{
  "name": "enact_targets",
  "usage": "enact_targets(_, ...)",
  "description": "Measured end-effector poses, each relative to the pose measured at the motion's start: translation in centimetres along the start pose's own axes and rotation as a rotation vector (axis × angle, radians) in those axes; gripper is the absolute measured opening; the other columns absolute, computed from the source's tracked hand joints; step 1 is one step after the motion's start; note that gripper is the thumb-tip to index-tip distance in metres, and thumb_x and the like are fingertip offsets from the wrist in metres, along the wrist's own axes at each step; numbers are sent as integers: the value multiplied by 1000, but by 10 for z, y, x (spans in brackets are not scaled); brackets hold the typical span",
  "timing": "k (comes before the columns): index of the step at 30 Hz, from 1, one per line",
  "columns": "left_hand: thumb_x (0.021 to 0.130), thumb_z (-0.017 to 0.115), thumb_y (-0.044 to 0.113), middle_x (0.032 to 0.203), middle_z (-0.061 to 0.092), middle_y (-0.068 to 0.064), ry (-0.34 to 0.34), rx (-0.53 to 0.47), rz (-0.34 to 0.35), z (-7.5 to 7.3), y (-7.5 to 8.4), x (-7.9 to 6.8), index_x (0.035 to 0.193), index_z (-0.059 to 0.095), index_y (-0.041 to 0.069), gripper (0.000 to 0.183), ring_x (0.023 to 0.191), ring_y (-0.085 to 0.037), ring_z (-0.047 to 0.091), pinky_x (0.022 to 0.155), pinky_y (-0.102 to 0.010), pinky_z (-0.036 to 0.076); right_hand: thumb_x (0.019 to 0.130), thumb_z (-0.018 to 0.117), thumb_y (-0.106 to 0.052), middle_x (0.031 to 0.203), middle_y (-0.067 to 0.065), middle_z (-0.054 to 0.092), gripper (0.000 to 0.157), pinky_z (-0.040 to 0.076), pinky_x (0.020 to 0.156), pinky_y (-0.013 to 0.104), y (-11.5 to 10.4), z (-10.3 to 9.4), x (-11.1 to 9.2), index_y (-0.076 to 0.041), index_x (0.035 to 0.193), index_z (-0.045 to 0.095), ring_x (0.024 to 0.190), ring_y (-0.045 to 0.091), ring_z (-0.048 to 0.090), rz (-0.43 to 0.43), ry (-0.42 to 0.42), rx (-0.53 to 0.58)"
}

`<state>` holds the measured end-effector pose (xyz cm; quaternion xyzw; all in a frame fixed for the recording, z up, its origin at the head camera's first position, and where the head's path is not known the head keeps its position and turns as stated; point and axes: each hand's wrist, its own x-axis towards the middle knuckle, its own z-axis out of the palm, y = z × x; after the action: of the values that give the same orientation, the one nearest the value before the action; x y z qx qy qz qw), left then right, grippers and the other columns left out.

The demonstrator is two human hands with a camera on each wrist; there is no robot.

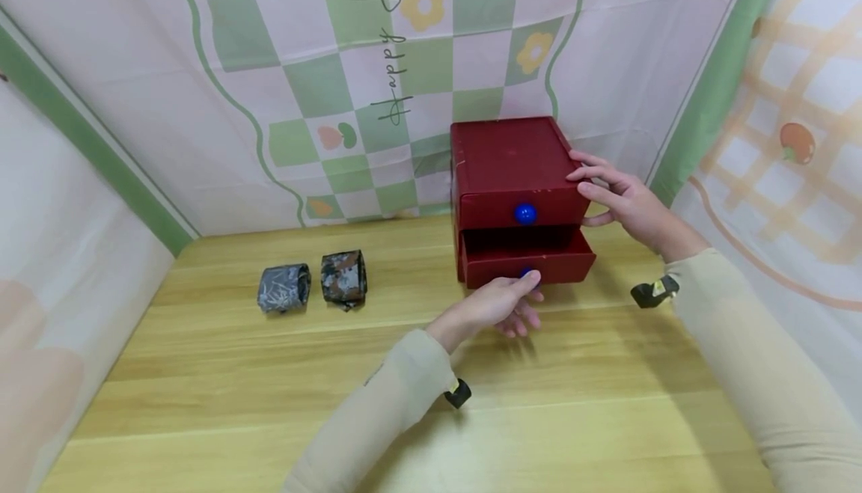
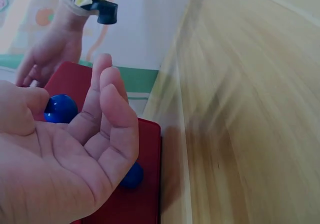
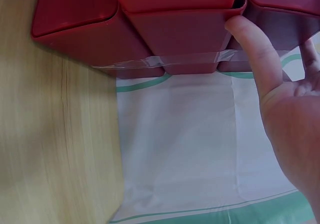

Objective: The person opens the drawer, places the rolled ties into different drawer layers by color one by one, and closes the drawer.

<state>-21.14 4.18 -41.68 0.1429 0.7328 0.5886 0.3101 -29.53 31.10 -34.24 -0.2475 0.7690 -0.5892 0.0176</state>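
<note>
A dark red drawer cabinet (image 1: 512, 152) with round blue knobs stands against the back cloth. Its middle drawer (image 1: 491, 271) is pulled partway out, and the part of its inside that shows is bare red. My left hand (image 1: 501, 304) is at that drawer's front, pinching its blue knob (image 2: 61, 108) between thumb and index finger; the other fingers extend loosely below. A lower blue knob (image 2: 132, 176) shows behind the hand. My right hand (image 1: 622, 197) rests against the cabinet's upper right side with fingers spread, its thumb (image 3: 252, 46) near a drawer edge.
Two small rolled pieces lie left on the wooden table (image 1: 269, 396): a grey patterned roll (image 1: 284, 288) and a brown-grey camouflage roll (image 1: 344, 278). Printed cloth (image 1: 364, 156) hangs at the back and both sides. Clear tape (image 3: 155, 60) runs across the cabinet's side.
</note>
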Motion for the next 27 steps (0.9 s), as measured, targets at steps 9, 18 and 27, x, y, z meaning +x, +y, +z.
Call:
enact_targets(9, 104, 40, 61, 85, 74, -6, -15, 52, 20, 1, -2, -6, 126, 65, 3, 66, 74, -29, 68, 62, -31, 52, 107, 52, -15, 166, -1, 23, 36, 61, 69, 40, 2, -1, 1, -4, 142, 56, 139, 22, 36, -5, -3, -19)
enact_targets(18, 104, 38, 62, 85, 74, -5, -14, 78, 32, 4, -6, -8, 129, 64, 2, 69, 73, -28, 69, 60, -29, 51, 108, 50, -19, 167, -4, 21, 47, 61, 72, 38, 4, -3, 1, -14, 154, 43, 143, 24, 33, 7, -12, -54)
enact_targets(27, 104, 43, 60, 82, 74, -5, -9, 69, 38, 8, -6, -15, 119, 69, 4, 63, 70, -26, 68, 59, -29, 51, 108, 50, -18, 167, -3, 21, 43, 61, 72, 40, 5, -4, 2, -10, 150, 47, 142, 23, 33, 3, -15, -31)
